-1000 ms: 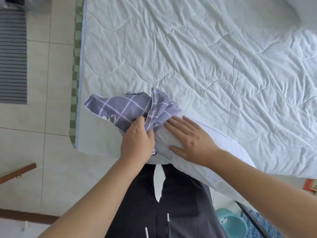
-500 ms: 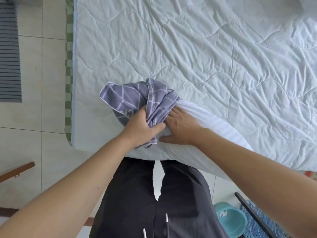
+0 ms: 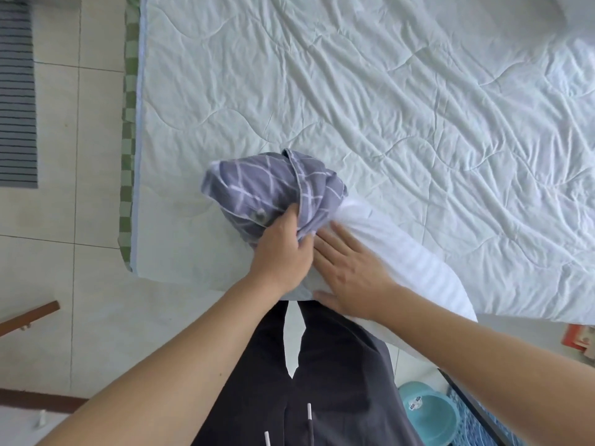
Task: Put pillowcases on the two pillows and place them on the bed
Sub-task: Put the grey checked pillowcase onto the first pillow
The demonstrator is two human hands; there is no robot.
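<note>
While the bunched purple checked pillowcase [image 3: 277, 191] sits over the far-left end of the white pillow [image 3: 399, 262], that end is swallowed from sight, and how far in it goes cannot be told. One pillow and one pillowcase show; a second of either cannot be made out, though a pale rounded shape is cut off at the far right corner. The pillow lies at a slant across the near edge of the bed [image 3: 370, 91], its near-right end hanging past the mattress edge and partly lost behind the right forearm.

Now the grip: the left hand [image 3: 283, 255] is clenched on a gathered fold of the pillowcase, fingers curled into the cloth, the bundle lying just beyond and to the left of the knuckles. The right hand [image 3: 351, 272] lies flat on the bare pillow, fingers straight and spread, fingertips touching the pillowcase's hem.

Both arms are cut off at the near edge. Below them, dark trousers [image 3: 322, 381] with two white-tipped drawstrings. A striped mat [image 3: 16, 101] lies far left on the tiled floor [image 3: 64, 268], one teal basin [image 3: 428, 416] sits near right, half cropped, and a blurred orange object [image 3: 579, 338] peeks in at the right edge.
</note>
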